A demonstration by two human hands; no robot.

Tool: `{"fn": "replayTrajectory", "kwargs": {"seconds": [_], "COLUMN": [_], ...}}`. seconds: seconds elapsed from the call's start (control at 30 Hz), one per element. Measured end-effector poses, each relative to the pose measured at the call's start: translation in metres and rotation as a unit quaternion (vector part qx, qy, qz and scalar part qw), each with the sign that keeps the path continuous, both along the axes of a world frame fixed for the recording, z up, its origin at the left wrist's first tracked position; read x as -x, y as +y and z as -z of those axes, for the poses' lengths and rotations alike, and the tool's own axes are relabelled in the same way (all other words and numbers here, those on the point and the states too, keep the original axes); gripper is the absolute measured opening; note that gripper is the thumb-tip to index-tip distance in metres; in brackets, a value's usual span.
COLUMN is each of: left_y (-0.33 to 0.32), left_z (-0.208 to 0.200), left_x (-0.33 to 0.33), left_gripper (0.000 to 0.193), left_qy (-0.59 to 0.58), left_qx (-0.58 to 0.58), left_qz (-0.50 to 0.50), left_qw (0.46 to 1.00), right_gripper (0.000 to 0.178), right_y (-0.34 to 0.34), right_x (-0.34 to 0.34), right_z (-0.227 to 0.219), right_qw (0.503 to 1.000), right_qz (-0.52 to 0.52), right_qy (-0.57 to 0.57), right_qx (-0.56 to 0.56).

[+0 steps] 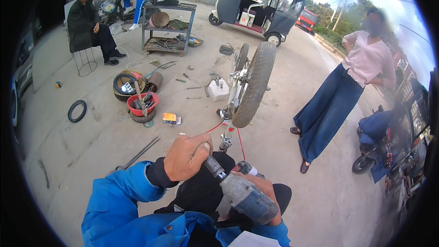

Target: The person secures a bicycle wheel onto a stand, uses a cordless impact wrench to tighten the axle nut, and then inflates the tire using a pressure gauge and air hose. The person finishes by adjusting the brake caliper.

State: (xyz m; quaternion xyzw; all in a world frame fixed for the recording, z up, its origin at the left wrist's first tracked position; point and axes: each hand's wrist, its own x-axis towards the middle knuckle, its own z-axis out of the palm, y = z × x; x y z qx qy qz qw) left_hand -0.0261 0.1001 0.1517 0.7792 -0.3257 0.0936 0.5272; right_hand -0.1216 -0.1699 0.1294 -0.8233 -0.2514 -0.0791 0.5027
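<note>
A worn grey impact wrench (247,196) lies across my lap, its nose pointing up and to the left. My right hand (265,187) is wrapped round it, with the fingers partly hidden behind the body. At the nose end, my left hand (187,155) is closed on a dark grey socket (213,165), which sits at the wrench's metal drive. Just beyond my hands rises a two-wheeler's wheel with a worn dusty tyre (258,87). Beside the wheel is a silver metal tube (227,137), with red cables or cords running down from it.
At left on the ground are a red basin (142,105) of parts, a black rubber ring (77,111), an orange box (169,118) and long metal rods (139,152). A tool cart (169,29) stands behind. One person (87,25) sits left; another (347,77) stands right. A three-wheeler (258,7) is parked behind.
</note>
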Motion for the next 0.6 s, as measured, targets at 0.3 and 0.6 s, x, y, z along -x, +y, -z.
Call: {"fn": "replayTrajectory", "kwargs": {"seconds": [0.3, 0.6], "left_y": [-0.042, -0.067], "left_z": [-0.006, -0.047], "left_x": [-0.012, -0.214], "left_gripper": [0.032, 0.059], "left_qy": [-0.224, 0.017], "left_qx": [0.038, 0.28], "left_qz": [0.024, -0.056], "left_qw": [0.974, 0.958], "right_gripper": [0.078, 0.079], "right_y": [-0.023, -0.091], "right_x": [0.01, -0.034], "right_z": [0.045, 0.008], "right_qw": [0.872, 0.862], "right_qz": [0.009, -0.046], "right_qy": [0.311, 0.166], "right_qx": [-0.378, -0.476]}}
